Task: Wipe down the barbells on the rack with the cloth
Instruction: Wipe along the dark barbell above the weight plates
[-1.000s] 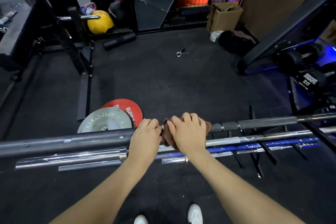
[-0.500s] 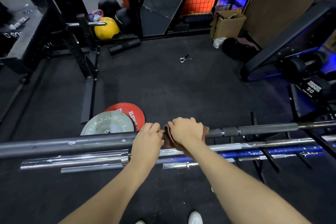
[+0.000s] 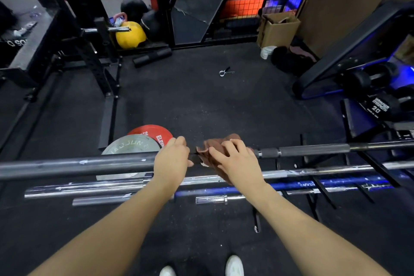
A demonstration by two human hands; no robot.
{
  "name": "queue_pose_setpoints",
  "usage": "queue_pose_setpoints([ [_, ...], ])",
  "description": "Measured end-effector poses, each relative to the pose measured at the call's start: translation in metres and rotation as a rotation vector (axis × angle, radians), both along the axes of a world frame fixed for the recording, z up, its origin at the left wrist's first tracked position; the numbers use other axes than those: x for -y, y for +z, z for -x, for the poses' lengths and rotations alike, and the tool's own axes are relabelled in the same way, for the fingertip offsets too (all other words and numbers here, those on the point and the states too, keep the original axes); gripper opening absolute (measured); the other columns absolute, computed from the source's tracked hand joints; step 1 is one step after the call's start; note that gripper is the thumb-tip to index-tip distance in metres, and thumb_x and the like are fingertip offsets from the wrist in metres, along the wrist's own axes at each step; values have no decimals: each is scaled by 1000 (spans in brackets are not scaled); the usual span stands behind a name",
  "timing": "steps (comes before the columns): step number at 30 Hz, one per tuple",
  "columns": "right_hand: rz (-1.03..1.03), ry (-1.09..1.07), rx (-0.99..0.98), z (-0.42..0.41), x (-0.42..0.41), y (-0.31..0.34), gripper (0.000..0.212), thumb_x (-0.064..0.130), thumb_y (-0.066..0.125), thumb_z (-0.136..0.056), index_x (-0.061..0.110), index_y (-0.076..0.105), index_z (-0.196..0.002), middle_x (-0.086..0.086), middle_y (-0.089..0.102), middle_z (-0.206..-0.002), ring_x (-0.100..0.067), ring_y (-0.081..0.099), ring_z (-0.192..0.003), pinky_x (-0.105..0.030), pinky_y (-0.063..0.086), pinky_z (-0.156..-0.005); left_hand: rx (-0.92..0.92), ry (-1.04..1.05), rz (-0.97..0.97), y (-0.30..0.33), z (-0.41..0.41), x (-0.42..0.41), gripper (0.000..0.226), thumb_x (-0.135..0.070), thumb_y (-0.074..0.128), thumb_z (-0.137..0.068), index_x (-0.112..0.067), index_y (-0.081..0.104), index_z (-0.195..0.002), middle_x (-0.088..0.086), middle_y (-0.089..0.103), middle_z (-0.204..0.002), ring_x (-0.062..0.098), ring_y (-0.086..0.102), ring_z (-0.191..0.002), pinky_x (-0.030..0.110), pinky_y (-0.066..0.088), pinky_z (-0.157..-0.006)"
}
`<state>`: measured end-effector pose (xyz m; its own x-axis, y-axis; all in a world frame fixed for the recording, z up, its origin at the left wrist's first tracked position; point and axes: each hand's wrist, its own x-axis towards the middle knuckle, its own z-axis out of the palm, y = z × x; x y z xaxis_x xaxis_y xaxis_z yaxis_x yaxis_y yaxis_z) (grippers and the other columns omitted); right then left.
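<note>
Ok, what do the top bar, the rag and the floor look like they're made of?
Top barbell: dull grey metal, probably steel, faint sheen with chipped pale spots. Cloth: soft brown fabric, folds under the right hand. Floor: black speckled matting, likely rubber.

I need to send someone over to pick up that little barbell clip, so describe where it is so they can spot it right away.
Start at the brown cardboard box against the black wire cage at the far end of the floor. Come back toward the rack of barbells across the black rubber floor; the small silver spring collar clip lies alone in the open middle, the only shiny thing there.
</note>
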<state>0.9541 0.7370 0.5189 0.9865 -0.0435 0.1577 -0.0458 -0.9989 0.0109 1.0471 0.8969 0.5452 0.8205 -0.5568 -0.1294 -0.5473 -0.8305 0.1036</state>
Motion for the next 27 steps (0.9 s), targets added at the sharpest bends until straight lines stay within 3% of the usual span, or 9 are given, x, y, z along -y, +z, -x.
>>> queue_pose_setpoints([
  [4, -9, 4, 92, 11, 8, 14, 65, 15, 88, -41, 31, 67, -100, 0, 59, -84, -26, 57, -80, -25, 40, -41, 70, -36, 27, 11, 9, 8, 50, -29, 62, -88, -19, 47, -135, -3, 37, -136, 18, 40, -120, 28, 37, -92],
  [8, -88, -207, 271, 29, 45, 40, 51, 14, 82, -56, 31, 68, -102, -2, 60, -87, -28, 55, -76, -23, 34, -39, 67, -114, 134, 11, 27, 34, 53, -32, 58, -90, -23, 41, -139, -4, 41, -133, 17, 43, -119, 27, 33, -98],
  [13, 19, -378, 173, 27, 69, 33, 51, 12, 79, -51, 21, 70, -100, -13, 58, -92, -33, 51, -76, -36, 42, -59, -5, -114, 166, -2, 50, 74, 53, -35, 54, -93, -24, 38, -142, -6, 41, -134, 15, 42, -119, 26, 34, -98],
  [15, -69, -290, 121, 27, 59, 25, 61, 22, 79, -53, 18, 67, -112, -15, 59, -97, -34, 53, -81, -39, 46, -68, -7, -91, 148, -7, 53, 82, 52, -34, 53, -94, -24, 38, -142, -6, 42, -133, 15, 41, -119, 27, 36, -95],
  [17, -197, -191, 41, 33, 54, 28, 73, 33, 73, -66, 12, 52, -133, -14, 56, -117, -34, 49, -100, -42, 45, -86, -2, -66, 139, -10, 52, 84, 50, -33, 52, -95, -24, 38, -142, -6, 42, -131, 15, 41, -118, 27, 39, -91],
  [19, -400, -118, -66, 39, 69, 32, 74, 31, 70, -77, 8, 41, -141, -9, 48, -137, -31, 39, -120, -39, 38, -103, -12, -45, 137, -12, 50, 86, 47, -32, 52, -95, -23, 41, -140, -5, 43, -128, 15, 41, -117, 28, 40, -87],
  [20, -443, -62, -72, 42, 78, 34, 68, 28, 71, -77, 8, 46, -138, -7, 49, -138, -29, 41, -122, -40, 41, -103, -20, -34, 143, -13, 49, 88, 46, -32, 52, -95, -23, 43, -139, -5, 44, -126, 15, 41, -116, 28, 41, -85],
  [23, -342, 71, 122, 49, 101, 25, 50, 36, 72, -67, 17, 70, -113, 2, 65, -118, -19, 51, -104, -42, 55, -75, -33, -19, 143, -14, 46, 92, 39, -34, 52, -95, -23, 51, -132, -5, 45, -122, 14, 40, -112, 26, 43, -78],
  [27, -169, 63, 113, 44, 99, 2, 50, 57, 53, -77, 32, 65, -119, 4, 56, -133, -25, 41, -127, -48, 31, -103, -61, 3, 159, -18, 48, 91, 36, -37, 52, -94, -25, 55, -128, -7, 47, -119, 12, 41, -109, 27, 45, -75],
])
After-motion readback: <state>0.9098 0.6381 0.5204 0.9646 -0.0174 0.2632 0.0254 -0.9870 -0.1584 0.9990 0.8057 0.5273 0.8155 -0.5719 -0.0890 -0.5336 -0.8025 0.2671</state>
